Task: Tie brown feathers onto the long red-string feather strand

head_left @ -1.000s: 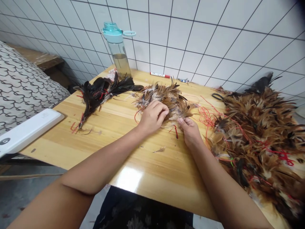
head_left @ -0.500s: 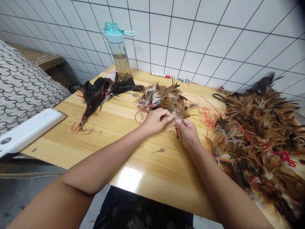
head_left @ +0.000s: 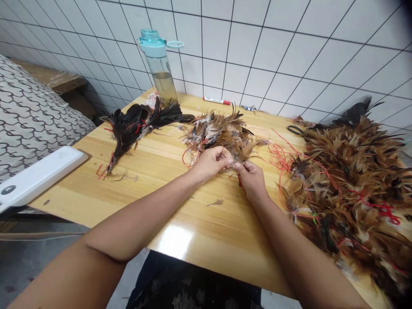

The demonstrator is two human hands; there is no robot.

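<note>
1. Beyond the left hand [head_left: 210, 164], off to its left, stands a clear bottle [head_left: 157, 66] with a closed light-blue lid [head_left: 152, 43] and a carrying loop. Yellowish liquid [head_left: 165, 86] fills its lower part; the black feathers in front hide its base.
2. The feather bunch [head_left: 222, 131] lies on the wooden table [head_left: 180, 189], just beyond the left hand's knuckles and ahead of both hands. It is ruffled and mixed: brown and tan, with dark tips, pale fluff and a few red strands.
3. The left hand has thumb and forefinger brought together at the bunch's near edge. The right hand [head_left: 252, 176], just beside it, also pinches with thumb and forefinger. Both seem to grip wisps at that edge, but what exactly lies between the fingers is too small to tell.
4. To the left of the left hand are glossy black feathers [head_left: 128, 122] with red ties.
5. Right of the right hand, orange-red string [head_left: 280, 156] tangles towards a large brown feather heap [head_left: 357, 171], at whose far left edge a dark loop [head_left: 294, 130] shows.
6. Past the bunch, farther from the hands, a red-and-white marker [head_left: 216, 101] lies near the tiled wall [head_left: 251, 51].
</note>
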